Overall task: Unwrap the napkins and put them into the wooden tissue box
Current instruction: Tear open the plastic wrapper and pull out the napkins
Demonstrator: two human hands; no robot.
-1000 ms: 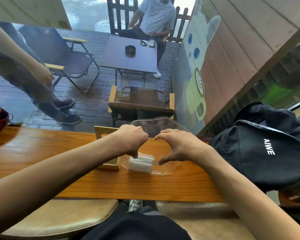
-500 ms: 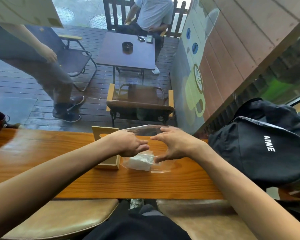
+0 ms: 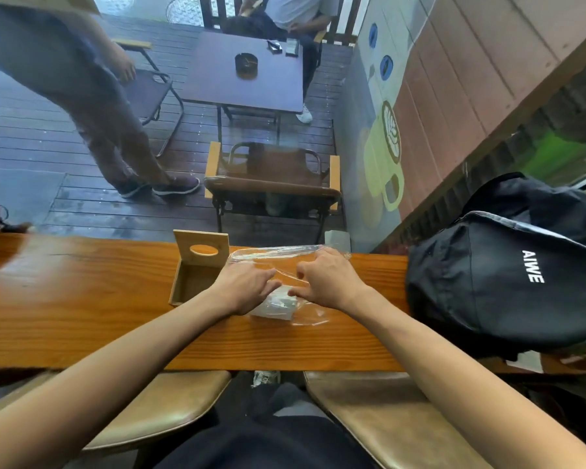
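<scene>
A white stack of napkins [image 3: 278, 306] lies inside a clear plastic wrapper [image 3: 271, 253] on the wooden counter [image 3: 82, 316]. My left hand [image 3: 242, 287] and my right hand [image 3: 329, 280] rest on top of the wrapper, fingertips pinching the film between them just above the stack. The wrapper's far end stretches loose toward the counter's back edge. Left of my left hand stands the wooden tissue box [image 3: 192, 282], open, with its lid [image 3: 202, 248] and oval slot standing upright at the back. The napkins are partly hidden by my fingers.
A black backpack [image 3: 508, 279] sits on the counter at the right, close to my right forearm. Two tan stool cushions [image 3: 369, 404] lie below the counter's near edge. Beyond the glass are a chair, a dark table and people on a deck.
Both hands have dropped lower and flatter onto the wrapper. The raised film has sunk toward the counter. The person outside stepped to the right.
</scene>
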